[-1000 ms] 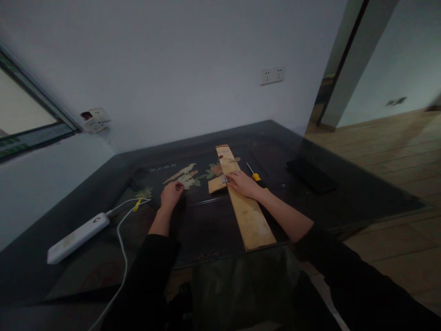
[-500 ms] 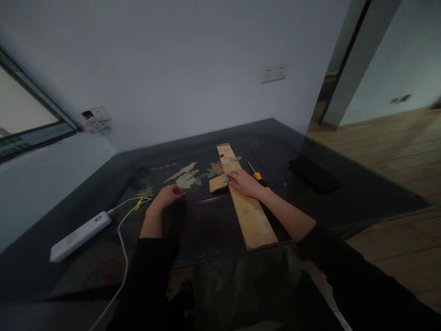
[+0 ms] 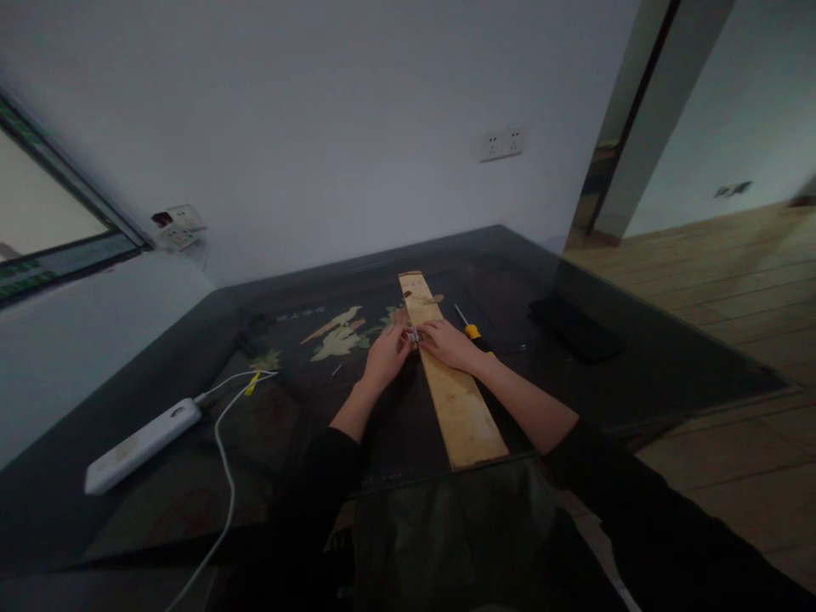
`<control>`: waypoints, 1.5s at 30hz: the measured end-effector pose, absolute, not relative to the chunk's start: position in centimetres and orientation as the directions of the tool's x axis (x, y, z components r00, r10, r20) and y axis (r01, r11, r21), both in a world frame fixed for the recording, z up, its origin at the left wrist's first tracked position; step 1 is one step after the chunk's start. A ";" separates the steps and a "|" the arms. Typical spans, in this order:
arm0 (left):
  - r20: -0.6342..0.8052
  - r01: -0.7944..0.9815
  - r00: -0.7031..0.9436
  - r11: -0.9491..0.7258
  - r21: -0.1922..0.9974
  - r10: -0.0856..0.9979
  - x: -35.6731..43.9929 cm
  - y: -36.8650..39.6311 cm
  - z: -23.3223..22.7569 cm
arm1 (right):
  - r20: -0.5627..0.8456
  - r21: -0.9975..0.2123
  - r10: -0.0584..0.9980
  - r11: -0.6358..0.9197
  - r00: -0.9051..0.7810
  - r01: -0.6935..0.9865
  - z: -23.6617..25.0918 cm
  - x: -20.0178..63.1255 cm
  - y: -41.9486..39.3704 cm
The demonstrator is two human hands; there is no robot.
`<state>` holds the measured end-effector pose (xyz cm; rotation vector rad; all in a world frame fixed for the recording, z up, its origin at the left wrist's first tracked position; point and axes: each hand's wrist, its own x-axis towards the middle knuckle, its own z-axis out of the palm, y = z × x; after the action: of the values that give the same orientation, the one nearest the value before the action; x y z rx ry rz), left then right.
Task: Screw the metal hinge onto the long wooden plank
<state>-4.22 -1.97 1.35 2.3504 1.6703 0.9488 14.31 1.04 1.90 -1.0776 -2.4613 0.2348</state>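
A long pale wooden plank (image 3: 460, 406) lies on the dark table (image 3: 637, 374), pointing away from me. My right hand (image 3: 450, 344) rests on the plank, its fingertips pinching a small metal hinge (image 3: 414, 335) at the plank's left edge. My left hand (image 3: 386, 357) sits just left of the plank with curled fingers meeting the hinge. It covers the short wooden piece beside the plank, and whether it holds anything is hidden. A yellow-handled screwdriver (image 3: 473, 330) lies right behind my right hand.
A white power bank (image 3: 141, 444) with a white cable (image 3: 223, 442) lies at the left. A tiny screw-like bit (image 3: 336, 370) lies left of my left hand. A flat black object (image 3: 577, 327) sits at the right. The wall rises behind the table.
My left hand has moved right from the table's painted middle to the hinge at the plank, covering the short wooden piece. My right hand has stayed on the plank.
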 end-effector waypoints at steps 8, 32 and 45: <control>0.466 0.769 0.193 -0.428 0.475 0.864 -5.2 -1.3 -0.1 | 0.346 -0.339 0.735 0.678 -0.583 0.652 1.7 14.2 1.2; 0.299 0.951 0.308 -0.300 -0.073 0.903 -2.6 -0.9 2.6 | 0.351 -0.309 0.725 0.688 -0.593 0.657 1.5 14.2 1.3; 0.381 0.850 0.393 -0.489 0.196 0.837 -5.6 -1.0 2.2 | 0.359 -0.324 0.718 0.695 -0.596 0.642 1.3 14.3 1.5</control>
<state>-5.62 -0.97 2.24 2.6471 1.6028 0.6958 14.32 1.52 1.27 -1.0475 -2.4393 0.2210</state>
